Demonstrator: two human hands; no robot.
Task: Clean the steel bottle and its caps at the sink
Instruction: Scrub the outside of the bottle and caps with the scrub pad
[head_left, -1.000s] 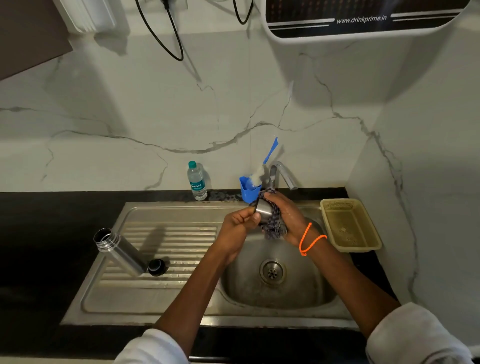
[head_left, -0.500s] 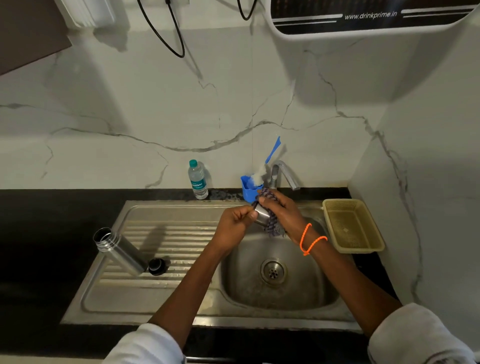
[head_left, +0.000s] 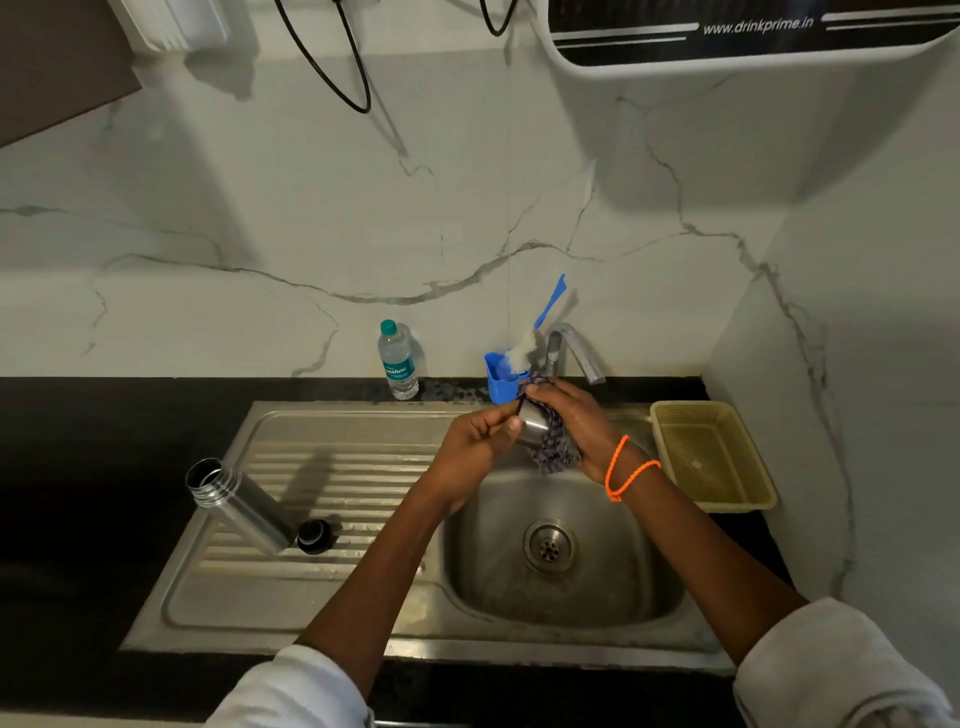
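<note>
Two hands meet above the sink (head_left: 363, 431) basin, toward one o'clock of the drain (head_left: 549, 546). The left hand (head_left: 480, 439) curls its fingers round a small steel cap (head_left: 532, 427), thumb pressed on its side. The right hand (head_left: 574, 421) grips a dark patterned cloth (head_left: 555, 451) wrapped against the cap, an orange wristband (head_left: 623, 470) on its wrist. Over at nine o'clock from the drain, the steel bottle (head_left: 236, 501) lies tilted on the ribbed drainboard, mouth open, with a black cap (head_left: 314, 536) touching its base. A plastic water bottle (head_left: 397, 361), blue holder (head_left: 501, 382) and tap (head_left: 571, 351) line the back edge; a yellow basket (head_left: 670, 415) sits at three o'clock.
</note>
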